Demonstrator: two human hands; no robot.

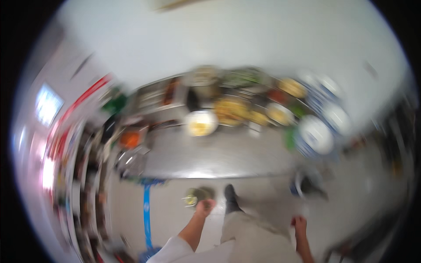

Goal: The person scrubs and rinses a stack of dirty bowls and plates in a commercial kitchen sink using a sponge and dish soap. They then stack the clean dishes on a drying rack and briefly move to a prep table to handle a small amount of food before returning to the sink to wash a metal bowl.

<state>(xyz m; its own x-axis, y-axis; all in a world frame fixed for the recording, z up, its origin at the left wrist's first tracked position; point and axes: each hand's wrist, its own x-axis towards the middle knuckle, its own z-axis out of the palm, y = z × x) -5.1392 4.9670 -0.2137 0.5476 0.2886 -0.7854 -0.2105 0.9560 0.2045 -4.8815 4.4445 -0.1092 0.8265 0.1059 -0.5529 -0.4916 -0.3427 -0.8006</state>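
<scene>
The whole view is blurred. My left hand [206,206] is low in front of me with its fingers curled. Close beside it is a small round container [190,199] with yellowish-green contents; whether the hand holds it cannot be made out. My right hand [298,221] hangs at my side, fingers curled, with nothing visible in it. Ahead stands a metal worktable [213,154]. On it are a white bowl [210,121] with yellow food and a larger heap of yellow food [232,111]. White plates [317,134] are stacked at the right end.
Several food containers, one with green vegetables [245,77], line the table's back. Orange food [130,139] sits at its left end. Shelves [85,184] run along the left. A bucket-like container [307,184] stands below the table's right end. Blue tape [147,213] crosses the tiled floor.
</scene>
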